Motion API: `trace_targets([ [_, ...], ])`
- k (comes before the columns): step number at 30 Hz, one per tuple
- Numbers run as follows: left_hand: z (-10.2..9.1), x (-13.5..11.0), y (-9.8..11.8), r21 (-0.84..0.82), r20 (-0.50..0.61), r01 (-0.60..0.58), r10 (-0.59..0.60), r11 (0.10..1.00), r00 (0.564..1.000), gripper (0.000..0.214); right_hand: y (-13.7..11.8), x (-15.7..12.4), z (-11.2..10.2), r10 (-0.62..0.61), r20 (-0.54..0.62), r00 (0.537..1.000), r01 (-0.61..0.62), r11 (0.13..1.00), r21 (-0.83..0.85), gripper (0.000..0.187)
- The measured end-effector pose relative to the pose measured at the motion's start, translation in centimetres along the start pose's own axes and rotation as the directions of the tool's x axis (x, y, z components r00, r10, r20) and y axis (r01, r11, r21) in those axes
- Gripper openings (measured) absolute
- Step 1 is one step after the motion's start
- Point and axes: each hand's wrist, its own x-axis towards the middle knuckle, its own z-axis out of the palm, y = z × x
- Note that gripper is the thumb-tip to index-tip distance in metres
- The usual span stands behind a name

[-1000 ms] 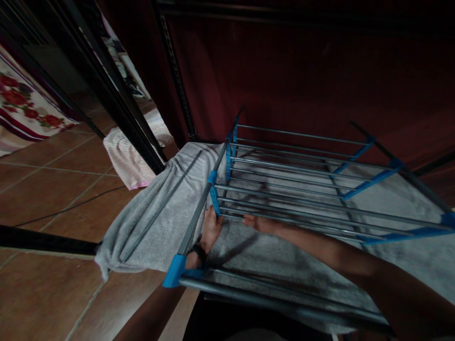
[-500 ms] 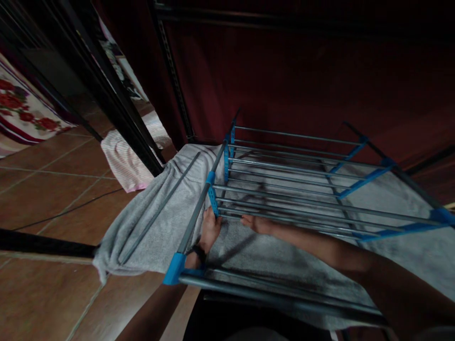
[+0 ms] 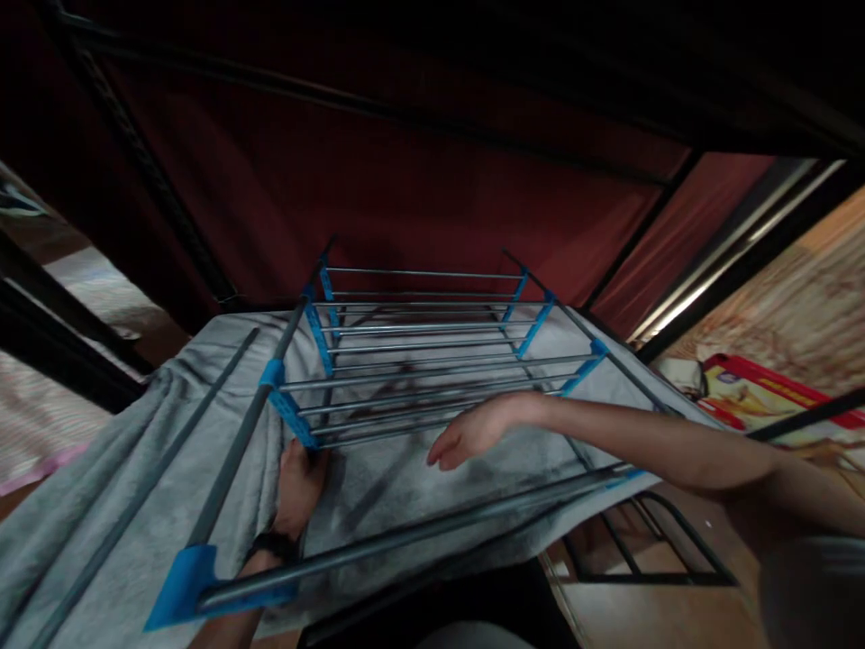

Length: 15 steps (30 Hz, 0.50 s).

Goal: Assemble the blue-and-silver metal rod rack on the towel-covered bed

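Note:
A rack of grey metal tubes [image 3: 378,536] and blue plastic connectors lies on its side on a grey blanket [image 3: 378,496]. My left hand [image 3: 301,487], wearing a dark wristband, is closed around the lower end of a blue bracket [image 3: 290,416] on the rack's left side. Its fingertips are partly hidden behind the bracket. In front of the crossbars, my right hand [image 3: 473,433] hovers over the blanket, fingers loosely stretched out and holding nothing. A blue corner piece [image 3: 186,581] joins two thick tubes near my left forearm. One loose grey tube [image 3: 155,478] lies on the blanket at left.
Behind the rack hangs a dark red curtain [image 3: 419,207] on a black frame. At the right, a red and yellow package [image 3: 770,397] lies beyond a black bar. Black metal bars [image 3: 649,577] stand below the blanket's front edge. Striped cloth [image 3: 40,406] is at far left.
The view has swung to the right. My right hand has lifted away from the crossbar end near the left bracket and moved rightward. My left hand stays at the same bracket.

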Motion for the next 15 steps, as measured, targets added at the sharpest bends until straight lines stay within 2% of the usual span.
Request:
trace_targets([
  [1,-0.1,0.1,0.0,0.007,0.004,0.004,-0.004,1.000,1.000,0.020,-0.8,-2.6,-2.3,0.002,0.118,0.993,-0.012,0.997,0.082,0.024],
  [2,-0.2,0.2,0.1,0.018,0.007,0.013,-0.013,1.000,1.000,0.022,-1.5,-5.3,-4.6,0.018,0.068,0.998,-0.028,0.989,0.148,0.028],
  [3,-0.2,0.2,0.2,0.033,0.009,0.023,-0.023,0.999,1.000,0.023,-2.1,-8.2,-6.5,0.059,-0.038,0.998,-0.050,0.978,0.201,0.033],
  [4,-0.3,0.3,0.3,0.047,0.013,0.028,-0.029,0.999,0.999,0.023,-2.4,-11.1,-8.1,0.110,-0.175,0.978,-0.062,0.964,0.258,0.038],
  [5,-0.3,0.5,0.3,0.057,0.019,0.031,-0.032,0.998,0.999,0.023,-2.5,-14.1,-9.2,0.168,-0.330,0.929,-0.062,0.949,0.309,0.042],
  [6,-0.3,0.6,0.3,0.063,0.024,0.031,-0.033,0.998,0.999,0.022,-2.3,-17.2,-9.9,0.218,-0.489,0.845,-0.048,0.941,0.336,0.045],
  [7,-0.3,0.8,0.4,0.069,0.031,0.032,-0.034,0.997,0.999,0.022,-1.6,-20.1,-10.0,0.257,-0.639,0.725,-0.028,0.938,0.345,0.046],
  [8,-0.4,1.0,0.4,0.076,0.037,0.032,-0.035,0.997,0.999,0.022,-0.6,-23.0,-9.7,0.300,-0.761,0.575,-0.017,0.934,0.356,0.045],
  [9,-0.4,1.3,0.4,0.087,0.044,0.043,-0.047,0.995,0.998,0.023,0.9,-25.7,-8.9,0.355,-0.845,0.401,0.001,0.922,0.388,0.043],
  [10,-0.5,1.5,0.4,0.099,0.054,0.061,-0.067,0.993,0.996,0.023,2.6,-28.2,-7.8,0.425,-0.879,0.215,0.040,0.896,0.443,0.037],
  [12,-0.6,2.1,0.5,0.121,0.083,0.100,-0.110,0.988,0.990,0.023,6.7,-32.0,-4.4,0.549,-0.830,-0.101,0.194,0.829,0.524,0.020],
  [13,-0.7,2.3,0.6,0.132,0.100,0.119,-0.133,0.984,0.986,0.022,8.8,-33.2,-2.2,0.611,-0.772,-0.176,0.247,0.787,0.566,0.016],
  [14,-0.8,2.5,0.8,0.143,0.115,0.137,-0.154,0.980,0.981,0.022,10.7,-33.9,0.3,0.676,-0.703,-0.221,0.288,0.734,0.615,0.013],
  [15,-0.9,2.7,1.0,0.155,0.128,0.151,-0.171,0.976,0.977,0.021,12.4,-34.1,2.9,0.760,-0.617,-0.205,0.319,0.647,0.692,0.012],
])
